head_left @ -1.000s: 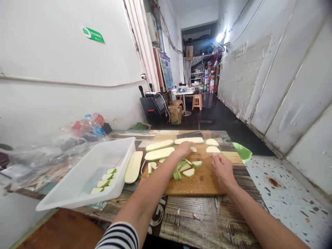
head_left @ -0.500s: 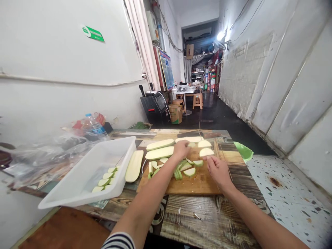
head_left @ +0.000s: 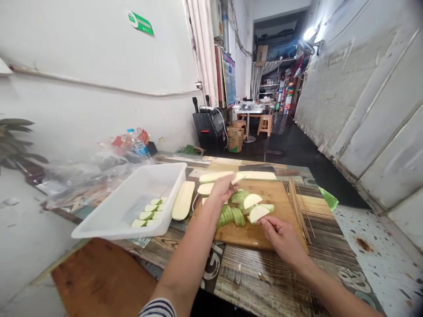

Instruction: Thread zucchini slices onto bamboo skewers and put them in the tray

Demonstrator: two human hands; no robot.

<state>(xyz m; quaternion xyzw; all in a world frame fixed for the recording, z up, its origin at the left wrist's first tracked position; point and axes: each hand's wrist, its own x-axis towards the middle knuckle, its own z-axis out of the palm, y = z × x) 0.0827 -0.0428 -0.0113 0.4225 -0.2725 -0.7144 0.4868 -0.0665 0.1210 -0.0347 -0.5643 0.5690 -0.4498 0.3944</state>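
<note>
My left hand [head_left: 225, 187] is above the cutting board [head_left: 257, 237], its fingers closed on a pale zucchini slice [head_left: 238, 178]. My right hand [head_left: 279, 233] is pinched at the lower end of a thin skewer, mostly hidden by the two half-round zucchini slices [head_left: 258, 213] it carries. Under and between the hands lie several cut zucchini slices [head_left: 228, 215] with green skin, some in a neat overlapping row. Long zucchini halves [head_left: 256, 175] rest along the board's far side, partly behind my left hand.
A white plastic tub [head_left: 124, 233] at the left holds several skewered slices [head_left: 145, 215]. Another zucchini half [head_left: 183, 200] lies between tub and board. Loose bamboo skewers [head_left: 299, 211] lie along the board's right edge. Plastic bags [head_left: 89, 171] and a bottle [head_left: 137, 143] stand by the wall.
The view has turned left, so the scene sits further right. My left hand has lifted a zucchini slice from the board. My right hand still holds the skewer with two slices, now tilted and lower.
</note>
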